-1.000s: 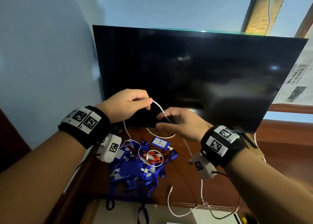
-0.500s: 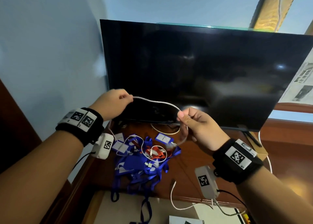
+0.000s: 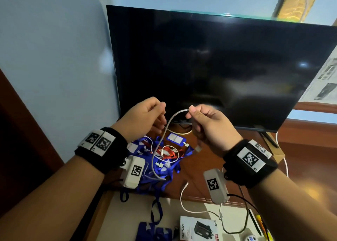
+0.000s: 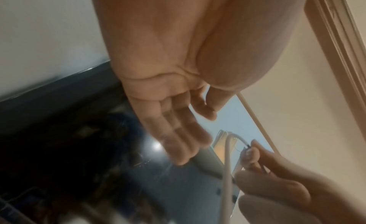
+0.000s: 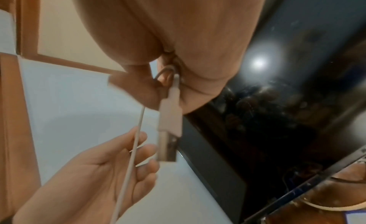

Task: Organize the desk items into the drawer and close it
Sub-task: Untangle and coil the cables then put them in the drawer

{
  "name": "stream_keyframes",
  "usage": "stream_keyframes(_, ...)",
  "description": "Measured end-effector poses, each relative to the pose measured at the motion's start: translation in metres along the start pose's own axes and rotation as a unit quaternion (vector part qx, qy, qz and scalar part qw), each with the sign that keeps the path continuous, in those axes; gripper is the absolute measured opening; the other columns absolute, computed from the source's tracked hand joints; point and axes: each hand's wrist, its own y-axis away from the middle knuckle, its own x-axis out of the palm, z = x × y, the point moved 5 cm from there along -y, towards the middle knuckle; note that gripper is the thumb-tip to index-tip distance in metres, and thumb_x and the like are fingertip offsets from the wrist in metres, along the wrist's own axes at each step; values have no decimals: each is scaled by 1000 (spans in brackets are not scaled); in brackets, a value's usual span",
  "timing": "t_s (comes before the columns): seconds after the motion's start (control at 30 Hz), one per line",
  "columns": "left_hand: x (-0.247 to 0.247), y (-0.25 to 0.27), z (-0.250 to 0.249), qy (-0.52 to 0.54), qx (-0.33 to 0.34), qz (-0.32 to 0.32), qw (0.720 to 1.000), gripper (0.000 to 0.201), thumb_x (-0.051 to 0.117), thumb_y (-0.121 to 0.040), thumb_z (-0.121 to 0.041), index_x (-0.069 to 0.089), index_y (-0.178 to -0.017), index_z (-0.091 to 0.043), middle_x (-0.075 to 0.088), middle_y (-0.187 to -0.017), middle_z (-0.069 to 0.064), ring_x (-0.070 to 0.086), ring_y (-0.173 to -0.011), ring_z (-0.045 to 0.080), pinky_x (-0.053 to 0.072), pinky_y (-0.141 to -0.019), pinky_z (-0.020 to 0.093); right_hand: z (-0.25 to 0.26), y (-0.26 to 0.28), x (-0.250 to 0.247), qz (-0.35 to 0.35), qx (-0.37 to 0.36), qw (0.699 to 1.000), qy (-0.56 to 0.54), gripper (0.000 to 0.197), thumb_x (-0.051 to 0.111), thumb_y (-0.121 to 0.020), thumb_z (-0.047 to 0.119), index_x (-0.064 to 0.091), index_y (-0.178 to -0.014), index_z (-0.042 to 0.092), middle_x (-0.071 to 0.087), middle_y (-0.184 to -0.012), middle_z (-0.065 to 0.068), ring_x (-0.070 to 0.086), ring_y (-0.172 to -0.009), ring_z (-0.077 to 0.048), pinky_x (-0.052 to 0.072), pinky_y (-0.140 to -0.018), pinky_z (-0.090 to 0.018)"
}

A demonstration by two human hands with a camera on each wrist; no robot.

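Both hands are raised in front of the dark monitor (image 3: 218, 67). My right hand (image 3: 189, 113) pinches a white USB cable (image 3: 169, 121) between thumb and fingers, and its USB plug (image 5: 170, 122) dangles below the palm. The cable curves down from there to the pile on the desk. My left hand (image 3: 160, 116) is beside it with fingers straight, the cable (image 5: 134, 149) running across them without being gripped. The left wrist view shows the open left hand (image 4: 178, 133) and the right hand (image 4: 267, 164) pinching the cable (image 4: 227, 157).
A tangle of blue lanyards (image 3: 160, 169), a red lanyard (image 3: 169, 153) and a blue badge holder (image 3: 175, 138) lie on the wooden desk (image 3: 300, 158). Another white cable (image 3: 182, 202) hangs over the desk edge into the open drawer (image 3: 131, 219), which holds a product box (image 3: 198, 228).
The hands have come closer together. My left hand, which pinched the cable before, now has its fingers straightened. The right hand has risen with the cable, the plug hanging under it.
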Motion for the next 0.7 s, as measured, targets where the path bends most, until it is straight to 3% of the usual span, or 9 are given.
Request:
stream_keyframes(0.13,19,3,0,-53,-11,104,993,29,52,-104,-48,66,-114,-24,78,-105,-4,74,-101,12,57,-97,40,7,-3,0,3,-16,1000,16,30,52,-106,34,64,-99,8,36,-50,-5,25,-40,-14,25,-43,-20)
stream_keyframes(0.2,33,9,-2,-41,2,146,988,25,53,-106,-38,66,-106,-16,77,-85,1,72,-79,16,56,-84,33,18,-6,-2,5,-35,999,20,33,53,-106,30,62,-100,-1,34,-49,-7,25,-37,-15,22,-41,-21)
stream_keyframes(0.27,30,9,-2,21,-7,128,992,25,49,-109,-31,63,-98,-13,56,-62,-1,51,-54,13,54,-65,31,27,-8,-9,14,-46,998,44,36,55,-105,29,61,-98,-6,35,-47,-7,27,-32,-17,24,-38,-22)
stream_keyframes(0.37,4,6,-3,56,-14,68,996,29,50,-108,-35,68,-89,-23,36,-60,-6,30,-50,10,30,-50,31,31,-7,-22,49,-40,988,138,36,62,-100,38,68,-85,6,41,-46,-7,35,-35,-20,34,-43,-24)
stream_keyframes(0.43,-14,4,-13,-23,10,43,999,29,52,-107,-36,72,-87,-27,39,-57,-9,32,-50,11,25,-51,29,26,-2,-28,67,-20,977,202,36,63,-99,41,69,-78,12,48,-49,-6,43,-41,-22,42,-48,-30)
stream_keyframes(0.5,-26,4,-27,-121,43,26,991,27,54,-107,-35,73,-91,-26,52,-56,-11,45,-49,8,36,-53,26,17,3,-28,95,-12,971,221,38,61,-101,40,65,-72,16,59,-55,-11,51,-50,-27,44,-56,-39)
stream_keyframes(0.57,-33,0,-38,-180,73,9,981,25,55,-106,-38,74,-93,-28,67,-74,0,59,-64,17,46,-66,33,10,10,-25,121,-15,966,230,40,57,-103,40,61,-72,16,66,-62,-11,56,-58,-28,45,-64,-45)
stream_keyframes(0.63,-38,-5,-43,-191,80,-4,978,23,56,-105,-37,74,-92,-31,69,-86,7,61,-74,17,45,-71,34,6,14,-21,135,-15,963,232,40,55,-102,44,60,-74,16,70,-66,-5,59,-64,-27,48,-70,-51)
stream_keyframes(0.7,-39,-12,-40,-189,76,-26,979,23,56,-105,-36,74,-93,-31,70,-90,11,63,-80,21,47,-75,40,5,16,-17,147,7,969,201,43,55,-101,46,58,-74,13,70,-65,-8,58,-59,-27,49,-64,-45)
